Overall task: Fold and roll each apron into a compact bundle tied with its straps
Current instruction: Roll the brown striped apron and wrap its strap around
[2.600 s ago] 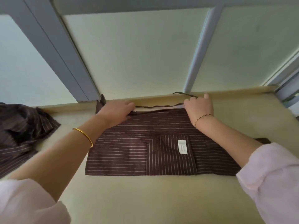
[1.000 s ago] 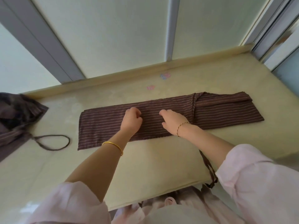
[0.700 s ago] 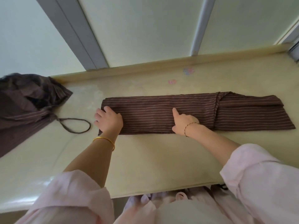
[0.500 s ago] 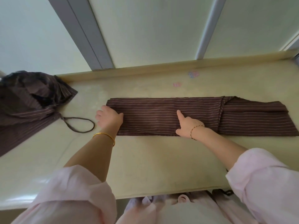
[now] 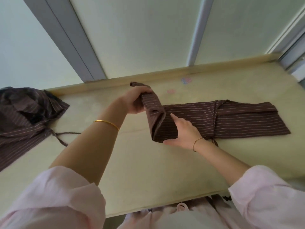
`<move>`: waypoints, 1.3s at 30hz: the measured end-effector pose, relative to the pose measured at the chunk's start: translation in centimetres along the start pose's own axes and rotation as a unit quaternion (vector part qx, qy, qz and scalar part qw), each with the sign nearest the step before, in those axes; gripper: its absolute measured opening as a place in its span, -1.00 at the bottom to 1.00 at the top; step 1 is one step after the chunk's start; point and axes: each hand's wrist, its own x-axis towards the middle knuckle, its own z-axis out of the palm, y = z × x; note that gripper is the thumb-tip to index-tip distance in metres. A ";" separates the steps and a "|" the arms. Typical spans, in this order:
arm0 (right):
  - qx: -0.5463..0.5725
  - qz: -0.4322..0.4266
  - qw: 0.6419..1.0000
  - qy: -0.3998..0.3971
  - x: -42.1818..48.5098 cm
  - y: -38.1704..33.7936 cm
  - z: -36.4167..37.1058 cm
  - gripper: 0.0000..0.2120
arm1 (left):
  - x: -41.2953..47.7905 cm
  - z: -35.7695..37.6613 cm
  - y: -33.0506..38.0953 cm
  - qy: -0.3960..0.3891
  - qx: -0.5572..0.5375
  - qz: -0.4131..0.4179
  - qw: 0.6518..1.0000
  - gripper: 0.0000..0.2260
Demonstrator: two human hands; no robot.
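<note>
A brown striped apron (image 5: 227, 120), folded into a long narrow band, lies across the pale yellow table (image 5: 148, 171). My left hand (image 5: 133, 101) grips the band's left end and holds it lifted and turned over toward the right. My right hand (image 5: 184, 131) presses flat on the band at the fold line, index finger stretched out, thumb at the near edge. A thin strap (image 5: 214, 142) peeks out from under the band just behind my right wrist.
A heap of more brown striped aprons (image 5: 28, 119) lies at the table's left end, with a strap (image 5: 64, 136) trailing toward the middle. A raised ledge (image 5: 165, 75) and window panels run along the far side. The near table edge is close to my body.
My left hand has taken hold of the band's left end and lifted it up and over to the right. My right hand stayed pressing on the band at the fold.
</note>
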 end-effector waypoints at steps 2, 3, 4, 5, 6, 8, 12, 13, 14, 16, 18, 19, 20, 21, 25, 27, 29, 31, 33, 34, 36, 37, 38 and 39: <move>0.226 -0.023 0.973 0.044 -0.9 -0.7 -0.3 -0.29 | 0.9 5.0 0.7 -0.064 0.040 0.017 0.997 -0.92; 0.321 -0.017 0.944 0.072 -1.4 -0.8 -0.4 -0.42 | 1.3 7.5 0.9 -0.095 0.062 0.015 0.993 -0.91; 0.388 0.005 0.914 0.120 -2.1 -0.2 -1.0 -0.55 | 1.5 10.7 1.2 -0.135 0.086 0.011 0.987 -0.90; 0.426 0.025 0.888 0.171 -2.3 -0.4 -1.3 -0.70 | 1.6 12.2 1.4 -0.166 0.099 0.020 0.981 -0.88; 0.445 0.059 0.863 0.231 -2.7 0.1 -1.9 -0.84 | 1.8 14.1 1.4 -0.205 0.109 0.034 0.972 -0.86; 0.479 0.159 0.793 0.340 -2.8 2.4 -3.0 -0.88 | 2.2 16.8 1.6 -0.260 0.133 0.089 0.952 -0.79; 0.557 0.356 0.621 0.421 -3.7 9.4 -4.8 -0.94 | 6.3 17.5 0.1 -0.082 0.415 0.280 0.862 -0.66; 0.583 0.388 0.589 0.403 -4.2 11.0 -5.0 -0.93 | 8.0 16.9 -0.7 -0.033 0.492 0.273 0.826 -0.60; 0.602 0.413 0.571 0.376 -4.6 12.2 -4.9 -0.83 | 9.3 16.0 -1.7 -0.010 0.551 0.238 0.800 -0.54; 0.632 0.420 0.557 0.337 -5.3 13.4 -4.8 -0.68 | 11.1 14.3 -3.9 -0.008 0.614 0.178 0.769 -0.52; 0.654 0.410 0.550 0.320 -5.4 14.3 -4.7 -0.59 | 11.9 13.7 -5.3 -0.027 0.591 0.210 0.779 -0.59; 0.655 0.409 0.552 0.314 -5.2 14.4 -4.8 -0.56 | 11.9 13.6 -5.6 -0.036 0.582 0.248 0.774 -0.60; 0.645 0.415 0.560 0.313 -5.0 14.6 -4.8 -0.56 | 11.7 13.7 -5.6 -0.038 0.582 0.282 0.762 -0.59; 0.618 0.424 0.582 0.315 -4.7 14.7 -4.7 -0.58 | 11.4 13.8 -5.4 -0.042 0.575 0.303 0.759 -0.60; 0.505 0.438 0.669 0.325 -3.6 14.4 -4.5 -0.71 | 9.4 13.4 -3.8 -0.075 0.562 0.264 0.780 -0.81; 0.459 0.405 0.726 0.314 -2.9 13.9 -4.5 -0.74 | 8.7 11.4 -3.1 -0.087 0.665 0.166 0.723 -0.80; 0.448 0.347 0.786 0.249 -2.2 13.0 -4.5 -0.78 | 8.1 8.8 -3.2 -0.140 0.699 -0.037 0.700 -0.67; 0.438 0.292 0.841 0.121 -1.2 11.3 -4.4 -0.80 | 7.1 6.2 -3.9 -0.182 0.655 -0.251 0.689 -0.48; 0.427 0.281 0.859 0.038 -0.1 9.9 -4.1 -0.78 | 6.5 4.3 -4.9 -0.193 0.615 -0.336 0.686 -0.42; 0.426 0.284 0.859 0.028 0.5 9.2 -4.0 -0.75 | 6.4 3.4 -5.4 -0.180 0.586 -0.326 0.720 -0.42; 0.444 0.296 0.845 0.049 1.2 9.1 -3.9 -0.64 | 6.9 2.9 -5.9 -0.126 0.505 -0.250 0.816 -0.49; 0.457 0.298 0.835 0.069 1.5 9.1 -4.0 -0.64 | 7.2 2.9 -6.0 -0.096 0.460 -0.202 0.859 -0.55; 0.467 0.294 0.829 0.091 1.6 8.9 -4.2 -0.67 | 7.5 3.1 -6.0 -0.069 0.425 -0.151 0.890 -0.60; 0.466 0.290 0.829 0.109 1.7 8.9 -4.3 -0.73 | 7.8 3.4 -6.1 -0.044 0.408 -0.103 0.906 -0.65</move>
